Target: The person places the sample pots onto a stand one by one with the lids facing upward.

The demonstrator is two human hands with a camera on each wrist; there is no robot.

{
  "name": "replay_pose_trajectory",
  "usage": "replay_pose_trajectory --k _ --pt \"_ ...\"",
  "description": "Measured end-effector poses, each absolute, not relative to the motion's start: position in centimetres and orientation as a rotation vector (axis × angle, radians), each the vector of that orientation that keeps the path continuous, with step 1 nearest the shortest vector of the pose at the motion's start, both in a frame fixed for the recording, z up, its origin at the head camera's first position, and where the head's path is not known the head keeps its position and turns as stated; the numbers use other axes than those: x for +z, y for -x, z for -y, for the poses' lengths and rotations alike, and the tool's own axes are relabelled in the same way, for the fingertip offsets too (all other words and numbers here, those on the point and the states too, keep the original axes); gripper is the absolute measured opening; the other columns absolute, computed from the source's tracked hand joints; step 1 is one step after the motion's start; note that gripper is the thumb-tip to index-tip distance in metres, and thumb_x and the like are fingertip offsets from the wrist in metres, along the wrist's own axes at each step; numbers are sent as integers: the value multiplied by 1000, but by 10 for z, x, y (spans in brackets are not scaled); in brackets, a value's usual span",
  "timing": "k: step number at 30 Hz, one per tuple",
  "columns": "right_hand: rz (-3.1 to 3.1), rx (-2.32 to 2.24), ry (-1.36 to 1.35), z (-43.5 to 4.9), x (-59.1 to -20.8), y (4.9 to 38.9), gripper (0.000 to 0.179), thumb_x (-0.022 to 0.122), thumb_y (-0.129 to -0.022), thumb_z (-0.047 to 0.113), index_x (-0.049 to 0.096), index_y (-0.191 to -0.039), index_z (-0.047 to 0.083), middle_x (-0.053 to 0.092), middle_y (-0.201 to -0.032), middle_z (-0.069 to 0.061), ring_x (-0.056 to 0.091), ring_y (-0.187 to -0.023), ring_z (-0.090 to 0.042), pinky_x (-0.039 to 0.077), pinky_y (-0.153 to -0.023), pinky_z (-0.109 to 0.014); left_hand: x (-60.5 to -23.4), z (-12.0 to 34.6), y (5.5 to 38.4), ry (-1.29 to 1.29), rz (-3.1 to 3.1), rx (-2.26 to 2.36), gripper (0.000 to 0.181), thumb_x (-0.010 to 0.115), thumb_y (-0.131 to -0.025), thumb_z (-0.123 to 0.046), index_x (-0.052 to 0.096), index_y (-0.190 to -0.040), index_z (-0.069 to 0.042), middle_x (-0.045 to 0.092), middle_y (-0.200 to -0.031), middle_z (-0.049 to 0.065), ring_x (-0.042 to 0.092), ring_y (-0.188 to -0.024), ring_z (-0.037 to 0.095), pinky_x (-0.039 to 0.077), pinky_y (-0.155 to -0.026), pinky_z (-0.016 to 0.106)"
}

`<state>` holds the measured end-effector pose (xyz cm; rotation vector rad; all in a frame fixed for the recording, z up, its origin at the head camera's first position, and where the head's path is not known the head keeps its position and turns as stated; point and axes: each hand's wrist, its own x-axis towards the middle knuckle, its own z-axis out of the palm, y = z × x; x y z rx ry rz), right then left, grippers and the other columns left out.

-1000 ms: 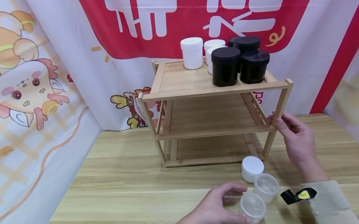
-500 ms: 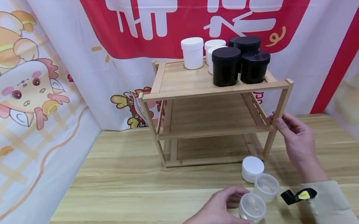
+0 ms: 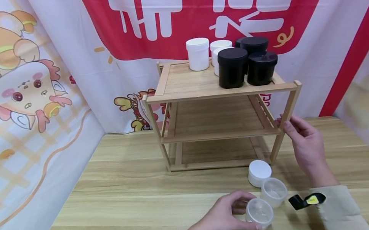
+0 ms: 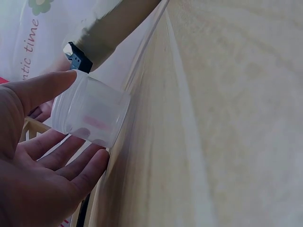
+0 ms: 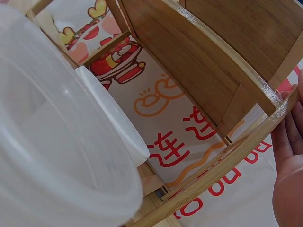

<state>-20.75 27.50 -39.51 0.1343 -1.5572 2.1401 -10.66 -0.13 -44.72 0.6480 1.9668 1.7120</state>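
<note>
My left hand [image 3: 221, 218] holds a small clear plastic jar [image 3: 259, 213] at the table's front, thumb on one side and curled fingers around the other. In the left wrist view the thumb presses near the rim of this clear jar [image 4: 92, 111]. Right behind it stand a second clear jar [image 3: 274, 192] and a white lidded jar [image 3: 259, 173]. My right hand [image 3: 307, 142] grips the front right post of a three-tier wooden rack [image 3: 220, 94], thumb in front. Its fingertips are mostly hidden behind the post. The right wrist view has the rack's side rail [image 5: 236, 165] against this hand.
On the rack's top tier, white jars [image 3: 198, 54] and several black jars [image 3: 233, 68] stand close together toward the right. The wood-grain table [image 3: 119, 199] stretches to the left. A printed curtain [image 3: 91, 34] hangs behind. A black strap [image 3: 305, 201] sits on the right sleeve.
My left hand has shifted slightly right, and its fingers have closed in around the clear jar. My right hand keeps its place on the rack post.
</note>
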Motion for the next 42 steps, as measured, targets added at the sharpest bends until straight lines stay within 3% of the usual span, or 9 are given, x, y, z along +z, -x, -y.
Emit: replay_pose_trajectory --k 17,25,42 --pt "1554 2145 -115 -274 -395 207 40 66 -104 7 65 -142 -6 82 -115 -3 76 -111 -13 56 -103 -17 -445 4 104 -570 -1925 1769 57 90 -80 3 71 -131 -13 75 -122 -4 68 -106 -2 55 -99 17" --pt "1542 2142 -103 -273 -396 207 39 67 -104 6 66 -141 -6 82 -117 -6 76 -109 -12 56 -103 -18 -437 11 108 -596 -1912 1770 58 89 -82 -2 68 -136 -12 73 -126 -6 67 -114 -2 55 -100 16" --pt "1526 2156 -115 -273 -395 207 39 67 -103 6 66 -140 -7 82 -113 -3 76 -108 -12 57 -102 -18 -416 27 115 -576 -1967 1880 58 89 -83 -6 65 -135 -9 72 -130 2 68 -119 8 53 -106 18"
